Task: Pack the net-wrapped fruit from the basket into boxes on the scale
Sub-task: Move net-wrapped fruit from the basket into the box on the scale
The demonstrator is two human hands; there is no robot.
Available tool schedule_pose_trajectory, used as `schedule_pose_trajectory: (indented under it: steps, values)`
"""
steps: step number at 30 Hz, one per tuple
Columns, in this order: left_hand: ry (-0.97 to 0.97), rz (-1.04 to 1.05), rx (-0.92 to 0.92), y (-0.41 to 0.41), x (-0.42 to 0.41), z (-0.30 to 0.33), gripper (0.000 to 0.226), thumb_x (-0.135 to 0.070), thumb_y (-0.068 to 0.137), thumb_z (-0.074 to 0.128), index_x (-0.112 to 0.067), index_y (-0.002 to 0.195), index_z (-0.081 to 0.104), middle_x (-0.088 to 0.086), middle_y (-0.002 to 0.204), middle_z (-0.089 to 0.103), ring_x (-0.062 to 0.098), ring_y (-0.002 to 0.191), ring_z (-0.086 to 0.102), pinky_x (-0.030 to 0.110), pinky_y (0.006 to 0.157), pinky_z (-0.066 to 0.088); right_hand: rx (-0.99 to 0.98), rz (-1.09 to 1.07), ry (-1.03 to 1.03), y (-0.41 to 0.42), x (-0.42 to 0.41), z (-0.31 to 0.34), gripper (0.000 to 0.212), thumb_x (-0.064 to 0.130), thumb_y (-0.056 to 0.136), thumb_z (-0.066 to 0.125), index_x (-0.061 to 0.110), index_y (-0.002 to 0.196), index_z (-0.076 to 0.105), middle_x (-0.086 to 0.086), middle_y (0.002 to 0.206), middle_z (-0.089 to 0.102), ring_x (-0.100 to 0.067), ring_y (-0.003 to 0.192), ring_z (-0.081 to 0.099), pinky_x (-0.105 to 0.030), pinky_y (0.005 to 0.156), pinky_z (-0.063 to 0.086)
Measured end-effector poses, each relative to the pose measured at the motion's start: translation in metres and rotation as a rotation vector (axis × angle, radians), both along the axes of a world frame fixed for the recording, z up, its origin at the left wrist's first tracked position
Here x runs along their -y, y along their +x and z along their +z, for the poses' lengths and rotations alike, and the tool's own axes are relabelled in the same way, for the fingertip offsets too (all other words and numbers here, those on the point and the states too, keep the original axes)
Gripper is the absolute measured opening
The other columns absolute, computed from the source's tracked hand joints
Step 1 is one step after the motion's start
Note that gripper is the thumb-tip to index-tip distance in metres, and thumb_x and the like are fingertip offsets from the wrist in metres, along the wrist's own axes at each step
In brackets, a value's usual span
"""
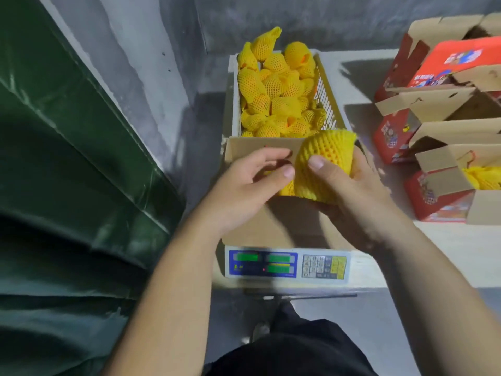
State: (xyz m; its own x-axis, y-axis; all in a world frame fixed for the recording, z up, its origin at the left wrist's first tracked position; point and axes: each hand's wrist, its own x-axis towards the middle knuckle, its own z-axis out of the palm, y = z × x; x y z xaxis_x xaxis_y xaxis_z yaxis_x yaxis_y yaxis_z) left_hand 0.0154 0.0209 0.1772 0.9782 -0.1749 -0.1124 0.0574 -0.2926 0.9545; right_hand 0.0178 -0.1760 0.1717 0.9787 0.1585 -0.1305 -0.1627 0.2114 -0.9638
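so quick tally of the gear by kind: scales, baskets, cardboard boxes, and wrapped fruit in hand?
Scale: 1
Basket of net-wrapped fruit: 1
Box on the scale: 1
Red printed boxes at the right: about 4, overlapping, exact count unclear
Fruit held in the right hand, left hand alongside: 1
Total: about 8

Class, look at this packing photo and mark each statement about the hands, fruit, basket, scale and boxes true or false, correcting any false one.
1. The right hand holds a net-wrapped fruit over the open box. True.
2. The basket is empty. False: it is piled with wrapped fruit.
3. The open box sits on the scale. True.
4. The netting on the fruit is white. False: it is yellow.
5. The red boxes stand to the person's left. False: they stand on the right.
6. The left hand touches the held fruit with its thumb. True.
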Motion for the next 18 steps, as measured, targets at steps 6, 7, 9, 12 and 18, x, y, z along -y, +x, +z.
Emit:
schedule_pose_trajectory:
  steps: [6, 7, 9, 12, 18]
  values:
    - [-0.141, 0.041, 0.083, -0.026, -0.013, -0.008, 0.052, -0.029, 0.096, 0.074, -0.018, 0.144, 0.06, -0.004, 0.135, 0.071, 0.015, 0.13, 0.063, 0.045, 0.112, 0.05, 0.071, 0.153, -0.028, -0.016, -0.021, 0.008, 0.061, 0.013, 0.08, 0.076, 0.021, 0.132, 0.045, -0.008, 0.11, 0.065, -0.019, 0.094, 0.069, -0.031, 0.069, 0.055]
    - [-0.172, 0.065, 0.088, -0.028, -0.018, -0.008, 0.052, -0.032, 0.094, 0.074, -0.02, 0.144, 0.061, -0.003, 0.132, 0.072, 0.017, 0.127, 0.065, 0.043, 0.106, 0.054, 0.091, 0.162, -0.036, -0.018, -0.023, 0.008, 0.06, 0.015, 0.082, 0.077, 0.02, 0.133, 0.046, -0.008, 0.109, 0.066, -0.019, 0.091, 0.068, -0.031, 0.066, 0.055]
    - [-0.212, 0.101, 0.104, -0.035, -0.026, -0.005, 0.048, -0.038, 0.093, 0.076, -0.026, 0.138, 0.064, -0.004, 0.127, 0.075, 0.018, 0.119, 0.07, 0.032, 0.091, 0.058, 0.138, 0.155, -0.06, -0.026, -0.029, 0.009, 0.059, 0.021, 0.083, 0.082, 0.02, 0.132, 0.049, -0.005, 0.11, 0.069, -0.018, 0.089, 0.069, -0.03, 0.062, 0.054]
    - [-0.233, 0.128, 0.114, -0.046, -0.03, 0.0, 0.047, -0.049, 0.088, 0.078, -0.033, 0.13, 0.067, -0.006, 0.122, 0.076, 0.018, 0.108, 0.075, 0.026, 0.075, 0.058, 0.206, 0.086, -0.129, -0.038, -0.036, 0.01, 0.059, 0.035, 0.08, 0.085, 0.024, 0.129, 0.055, 0.002, 0.109, 0.073, -0.015, 0.091, 0.072, -0.025, 0.065, 0.056]
    - [-0.245, 0.128, 0.047, -0.062, -0.03, -0.004, 0.034, -0.045, 0.096, 0.073, -0.032, 0.127, 0.067, -0.008, 0.116, 0.078, 0.016, 0.104, 0.076, 0.026, 0.076, 0.061, 0.228, 0.056, -0.248, -0.054, -0.041, 0.006, 0.061, 0.048, 0.079, 0.085, 0.021, 0.128, 0.06, 0.004, 0.104, 0.074, -0.017, 0.09, 0.074, -0.029, 0.067, 0.058]
